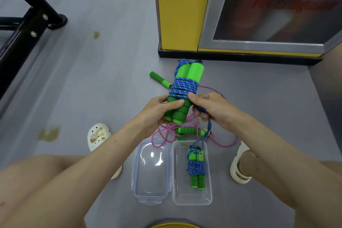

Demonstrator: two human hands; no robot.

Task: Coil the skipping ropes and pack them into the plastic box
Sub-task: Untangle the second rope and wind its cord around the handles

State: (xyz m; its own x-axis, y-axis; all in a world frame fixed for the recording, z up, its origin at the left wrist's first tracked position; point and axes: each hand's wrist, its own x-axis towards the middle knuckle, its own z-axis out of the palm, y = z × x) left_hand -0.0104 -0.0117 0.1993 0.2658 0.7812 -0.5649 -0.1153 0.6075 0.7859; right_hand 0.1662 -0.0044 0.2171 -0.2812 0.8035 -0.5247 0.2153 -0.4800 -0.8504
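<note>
Both hands on a blue skipping rope bundle, held above the floor in front of the plastic box

I see my left hand point(157, 111) clamped round the lower ends of the paired green handles of the blue rope bundle point(182, 89), thumb across the front, while my right hand point(212, 109) is closed on the loose blue tail point(208, 129), which hangs down toward the plastic box point(192, 198). The box sits open on the grey floor point(111, 79) with a second wrapped blue rope point(196, 168) lying inside it; its clear lid point(150, 170) lies just beside it on the left. A pink rope point(166, 133) sprawls uncoiled behind the box, one green handle point(160, 79) apart near the yellow cabinet point(181, 9)
</note>
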